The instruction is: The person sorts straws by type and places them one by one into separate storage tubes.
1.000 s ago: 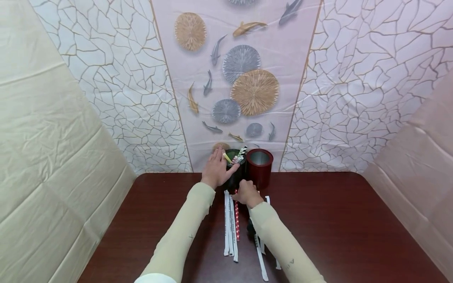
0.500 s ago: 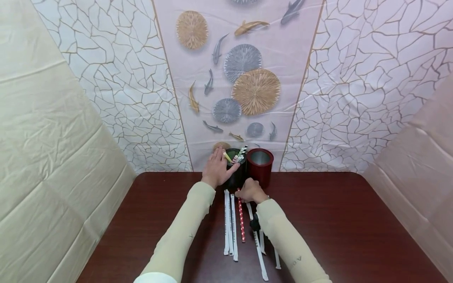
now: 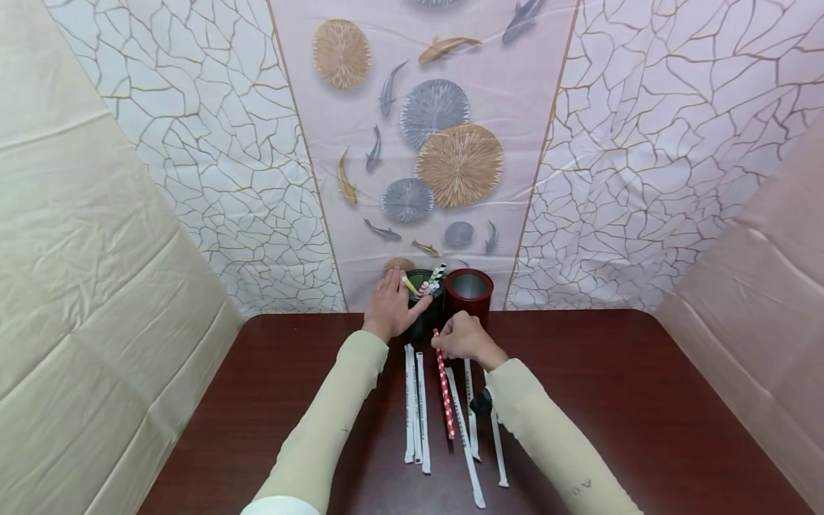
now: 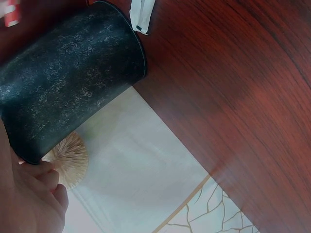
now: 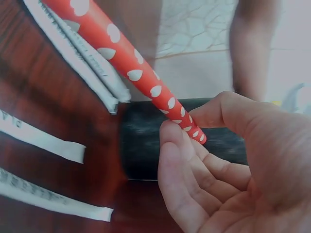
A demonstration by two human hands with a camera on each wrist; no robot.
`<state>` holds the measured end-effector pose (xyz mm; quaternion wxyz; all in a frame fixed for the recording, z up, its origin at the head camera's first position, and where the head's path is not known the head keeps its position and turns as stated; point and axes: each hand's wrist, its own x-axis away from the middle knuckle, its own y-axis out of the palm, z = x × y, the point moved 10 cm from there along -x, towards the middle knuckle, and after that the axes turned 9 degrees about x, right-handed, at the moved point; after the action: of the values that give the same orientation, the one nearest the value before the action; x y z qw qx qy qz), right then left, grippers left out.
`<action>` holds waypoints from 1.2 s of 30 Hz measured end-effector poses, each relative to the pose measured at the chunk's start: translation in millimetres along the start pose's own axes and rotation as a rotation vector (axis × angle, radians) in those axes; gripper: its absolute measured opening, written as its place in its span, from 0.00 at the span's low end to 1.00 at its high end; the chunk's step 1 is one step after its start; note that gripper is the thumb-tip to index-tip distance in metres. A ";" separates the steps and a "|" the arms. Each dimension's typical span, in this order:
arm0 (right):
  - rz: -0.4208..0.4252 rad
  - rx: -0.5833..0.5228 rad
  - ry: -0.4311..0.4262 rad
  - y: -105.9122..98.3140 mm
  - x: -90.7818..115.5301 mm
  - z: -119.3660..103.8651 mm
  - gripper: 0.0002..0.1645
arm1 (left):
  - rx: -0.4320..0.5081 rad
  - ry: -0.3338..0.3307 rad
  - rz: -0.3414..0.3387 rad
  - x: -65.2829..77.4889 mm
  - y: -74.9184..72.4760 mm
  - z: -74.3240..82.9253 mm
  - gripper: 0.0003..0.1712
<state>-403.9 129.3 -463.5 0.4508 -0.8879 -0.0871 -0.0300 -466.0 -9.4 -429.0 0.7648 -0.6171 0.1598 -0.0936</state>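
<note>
My right hand (image 3: pixel 465 336) pinches the upper end of a red paper straw with white hearts (image 3: pixel 445 393) between thumb and fingertips. In the right wrist view the straw (image 5: pixel 135 73) slants in front of the black can (image 5: pixel 141 150). My left hand (image 3: pixel 390 304) holds the black can (image 3: pixel 423 323) by its rim, thumb across the front and fingers round the left side. Several straws, yellow, green-striped and pink-striped (image 3: pixel 423 288), stick out of that can. The left wrist view shows the can's dark wall (image 4: pixel 73 73) with the fingers (image 4: pixel 46 177) at its rim.
A dark red can (image 3: pixel 475 306) with a bare metal inside stands just right of the black one. White paper-wrapped straws lie on the brown table (image 3: pixel 283 400), some left (image 3: pixel 410 408) of the red straw and some right (image 3: pixel 465 436). A patterned cloth wall (image 3: pixel 412 200) rises behind.
The right hand has moved right and slightly up, bringing the red straw away from the wrapped straws on the left; its pinched end has risen. The left hand stays at the black can.
</note>
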 end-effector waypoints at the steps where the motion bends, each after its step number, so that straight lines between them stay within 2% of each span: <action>1: 0.001 0.001 -0.012 -4.9 3.6 -3.7 0.17 | 0.001 -0.002 0.001 0.1 0.1 -0.3 0.56; 9: 0.060 0.042 -0.144 -49.5 26.4 -38.7 0.11 | -0.001 -0.012 -0.006 0.1 -1.9 -1.7 0.56; 13: 0.133 0.052 -0.212 -79.7 32.8 -61.4 0.09 | 0.013 -0.012 -0.003 0.3 -2.7 -2.0 0.57; 16: 0.193 0.017 -0.257 -103.2 36.8 -78.6 0.08 | 0.025 -0.013 -0.005 0.5 -2.4 -2.4 0.57; 20: 0.321 -0.008 -0.314 -136.8 44.3 -101.1 0.08 | 0.029 -0.004 -0.003 0.8 -2.8 -1.2 0.57; 27: 0.610 -0.021 -0.451 -187.2 63.0 -137.1 0.09 | 0.005 0.008 0.006 -1.0 -2.5 0.6 0.57; 32: 0.769 -0.088 -0.536 -208.8 72.6 -151.9 0.10 | -0.029 0.006 -0.005 -2.6 0.7 -0.6 0.57; 36: 0.846 -0.159 -0.609 -217.5 75.6 -159.1 0.09 | -0.034 0.002 -0.007 -3.4 1.4 -1.0 0.57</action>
<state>-365.1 136.6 -186.5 0.3088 -0.8455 0.1542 0.4075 -469.5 -8.9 -430.1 0.7537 -0.6304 0.1601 -0.0943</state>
